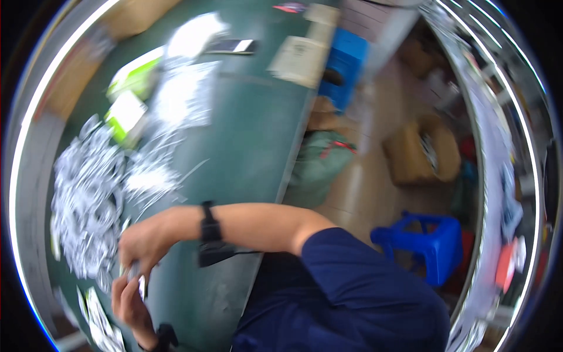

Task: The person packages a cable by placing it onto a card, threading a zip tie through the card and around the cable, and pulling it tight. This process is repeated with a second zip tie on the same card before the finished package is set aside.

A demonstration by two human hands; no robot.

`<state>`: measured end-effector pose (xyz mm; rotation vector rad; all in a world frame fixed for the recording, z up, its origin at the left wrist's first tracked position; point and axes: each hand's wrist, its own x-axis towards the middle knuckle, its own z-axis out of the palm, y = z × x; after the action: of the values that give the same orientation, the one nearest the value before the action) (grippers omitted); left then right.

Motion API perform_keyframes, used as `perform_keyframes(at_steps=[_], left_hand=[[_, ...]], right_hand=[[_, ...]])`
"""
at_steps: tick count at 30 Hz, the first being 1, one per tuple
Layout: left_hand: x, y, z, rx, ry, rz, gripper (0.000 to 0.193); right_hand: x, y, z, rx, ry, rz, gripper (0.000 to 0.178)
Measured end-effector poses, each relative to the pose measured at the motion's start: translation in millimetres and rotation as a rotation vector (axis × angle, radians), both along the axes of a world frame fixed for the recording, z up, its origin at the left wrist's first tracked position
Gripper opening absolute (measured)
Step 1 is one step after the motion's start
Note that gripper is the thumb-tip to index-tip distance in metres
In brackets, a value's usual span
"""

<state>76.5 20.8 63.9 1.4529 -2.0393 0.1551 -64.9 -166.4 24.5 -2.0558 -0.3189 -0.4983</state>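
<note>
My right hand (146, 239) reaches across to the left side of the green table, its fingers closed and pointing down toward my left hand (132, 308). The two hands meet at the fingertips. Between them is a small pale grey piece (134, 271), too blurred to name. A dark-edged bit with a white face (142, 287) shows by my left fingers. Just beyond the hands lies a big heap of coiled white cables (88, 199). Thin white strips (153, 176) are spread next to that heap. A bundle in white and green wrapping (101, 322) sits left of my left hand.
Clear plastic bags (186, 94) and green-white packets (126, 117) lie farther up the table (246, 129). Near them are a phone (233, 46) and a beige sheet (296, 60). On the floor to the right stand blue stools (440, 246) and a cardboard box (410, 155).
</note>
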Motion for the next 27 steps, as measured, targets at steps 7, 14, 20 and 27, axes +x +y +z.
perform_keyframes(at_steps=[7,14,20,27], left_hand=[[-17.7,-1.5,8.3,0.034,0.05,-0.049,0.028],[-7.2,31.2,4.6,-0.074,0.097,-0.027,0.027],[-4.8,43.4,-10.5,-0.036,0.045,0.006,0.027],[5.1,39.3,-24.2,-0.17,0.115,0.002,0.029]], right_hand=[[-39.0,4.9,27.6,0.069,0.123,-0.068,0.036],[-27.9,36.5,40.5,0.22,0.173,-0.039,0.021],[-18.4,40.0,24.0,0.257,0.214,0.003,0.019],[-12.4,42.5,16.9,0.313,0.165,-0.052,0.015]])
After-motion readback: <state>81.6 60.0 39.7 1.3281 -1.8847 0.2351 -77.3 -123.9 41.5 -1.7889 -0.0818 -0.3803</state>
